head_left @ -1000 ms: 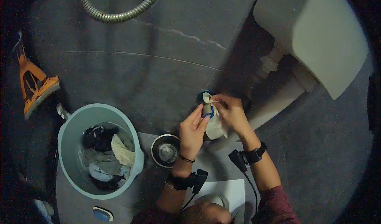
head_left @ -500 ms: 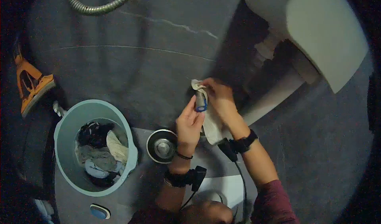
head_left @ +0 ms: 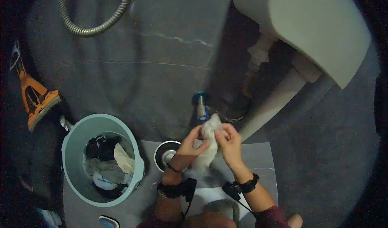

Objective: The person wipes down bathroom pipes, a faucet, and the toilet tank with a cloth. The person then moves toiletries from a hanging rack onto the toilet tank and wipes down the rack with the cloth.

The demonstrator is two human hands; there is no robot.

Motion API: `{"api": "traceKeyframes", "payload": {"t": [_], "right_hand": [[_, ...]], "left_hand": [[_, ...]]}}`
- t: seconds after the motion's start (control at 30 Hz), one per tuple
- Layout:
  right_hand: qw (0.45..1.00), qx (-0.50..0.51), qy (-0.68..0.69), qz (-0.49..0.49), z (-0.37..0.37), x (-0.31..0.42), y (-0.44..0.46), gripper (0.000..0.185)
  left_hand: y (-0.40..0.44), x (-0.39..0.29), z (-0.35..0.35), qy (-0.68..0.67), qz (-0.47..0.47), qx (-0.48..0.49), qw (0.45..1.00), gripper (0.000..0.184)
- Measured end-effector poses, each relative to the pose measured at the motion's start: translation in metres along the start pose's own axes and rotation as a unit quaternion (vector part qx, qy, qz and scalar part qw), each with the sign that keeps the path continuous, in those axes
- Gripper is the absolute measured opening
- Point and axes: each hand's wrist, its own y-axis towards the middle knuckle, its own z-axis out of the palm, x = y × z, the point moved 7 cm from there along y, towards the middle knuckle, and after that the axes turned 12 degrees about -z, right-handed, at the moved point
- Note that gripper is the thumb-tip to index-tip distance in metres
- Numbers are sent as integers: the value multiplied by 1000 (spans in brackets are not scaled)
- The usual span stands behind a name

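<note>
A long, narrow white cloth that looks like a sock (head_left: 210,135) is bunched between my two hands. My left hand (head_left: 191,147) pinches it from the left side, fingers closed on its edge. On the right side my right hand (head_left: 229,144) grips it between thumb and fingers. Just above the cloth, a short wall tap (head_left: 202,110) with a blue ring at its mouth juts from the dark tiled wall, apart from my hands. Close to my left wrist sits a round metal bowl (head_left: 159,157) with a black outside, partly hidden by my hand.
A grey-green bucket (head_left: 68,175) holding wet clothes in dark, grey, blue and cream stands at left. Beyond it is an orange brush (head_left: 34,96). A blue-and-white scrub brush (head_left: 109,222) lies below. A white basin (head_left: 319,30) and its pipe (head_left: 279,105) fill the right side.
Both hands have come down and away from the tap with the sock-like cloth, now gathered between them. My left hand has left the tap's mouth and holds the cloth. The view has shifted slightly.
</note>
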Motion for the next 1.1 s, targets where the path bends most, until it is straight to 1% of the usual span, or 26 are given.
{"api": "traceKeyframes", "payload": {"t": [0.07, 0.1, 0.13, 0.17, 0.2, 0.23, 0.27, 0.3, 0.33, 0.37, 0.4, 0.47, 0.5, 0.53, 0.6, 0.67, 0.7, 0.73, 0.77, 0.87, 0.9, 0.93, 1.0, 1.03, 1.07, 1.1], "right_hand": [[999, -6, 30, 11, -2, -14, -6, 16], [1000, -19, -15, -14, -7, -12, -7, 17], [997, -32, -59, -38, -13, -11, -8, 18], [997, -39, -67, -27, -20, -16, -9, 17], [997, -44, -61, -28, -22, -16, -13, 17], [998, -43, -40, -23, -22, -13, -15, 17], [999, -43, -18, -18, -22, -14, -16, 17], [999, -47, -11, -16, -24, -16, -19, 17], [998, -43, 42, 20, -24, -24, -24, 17], [993, -39, 95, 57, -23, -31, -31, 18], [992, -43, 104, 57, -26, -34, -37, 18], [988, -43, 137, 54, -33, -42, -50, 20], [994, -31, 101, 29, -39, -48, -56, 19], [993, -32, 110, 29, -45, -55, -65, 19], [997, -10, 71, 31, -55, -65, -80, 21], [994, -33, 83, 55, -64, -57, -92, 19], [991, -58, 90, 79, -70, -57, -98, 17], [990, -61, 99, 77, -75, -59, -100, 17], [991, -66, 96, 72, -81, -62, -101, 15], [985, -92, 124, 73, -89, -62, -104, 14], [980, -103, 144, 92, -89, -61, -102, 15], [978, -107, 153, 92, -91, -66, -102, 15], [995, -48, 48, 66, -90, -73, -102, 14], [995, -50, 55, 67, -89, -69, -101, 14], [988, -75, 107, 83, -85, -63, -101, 14], [978, -98, 158, 98, -82, -60, -102, 13]], "left_hand": [[0, 12, 5, 112, -89, 110, 984, 36], [-4, 2, -2, 224, -49, 42, 972, 25], [-8, -1, -4, 231, -51, 42, 971, 25], [-12, -11, -6, 282, -10, 25, 959, 17], [-16, -19, -10, 333, 34, 10, 942, 10], [-21, -35, -9, 377, 132, -4, 917, 11], [-21, -38, -12, 384, 130, -2, 914, 11], [-21, -45, -27, 322, 123, -79, 935, 12], [-24, -52, -42, 258, 116, -156, 946, 14], [-28, -60, -50, 255, 97, -200, 941, 16], [-32, -74, -55, 252, 78, -244, 933, 18], [-41, -102, -53, 316, 138, -330, 879, 24], [-46, -121, -41, 343, 166, -356, 853, 25], [-49, -137, -28, 368, 193, -382, 825, 25], [-35, -144, -14, 362, 212, -366, 831, 25], [-20, -145, 7, 337, 228, -318, 856, 24], [-11, -138, 16, 362, 213, -281, 863, 24], [-3, -131, 26, 387, 198, -243, 867, 24], [-1, -126, 32, 389, 164, -235, 876, 25], [4, -116, 31, 402, 162, -261, 862, 26], [4, -122, 43, 457, 180, -273, 827, 27], [8, -120, 53, 466, 183, -270, 823, 27], [18, -120, 68, 542, 196, -295, 762, 26], [26, -120, 66, 538, 131, -293, 780, 27], [32, -122, 60, 543, 132, -292, 776, 27], [45, -119, 47, 536, 124, -255, 795, 29]]}}
